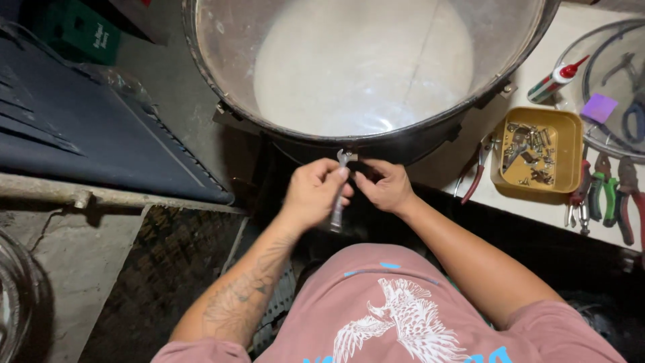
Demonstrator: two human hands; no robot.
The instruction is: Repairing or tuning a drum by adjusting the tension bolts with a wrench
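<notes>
Could slip off the small fastener on the near rim of the big metal drum [222, 40] if turned at an angle. Left hand [312, 191] closed around a small spanner [340, 188], head up at the rim. Right hand [385, 186] pinching beside it; what exactly, cannot tell. Farther right, yellow tray [571, 144] with screws.

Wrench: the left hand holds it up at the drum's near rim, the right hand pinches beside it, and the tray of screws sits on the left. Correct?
Not quite. The head view shows the tray of screws on the right, beside the pliers. The left hand, wrench, right hand and drum are as stated.
</notes>
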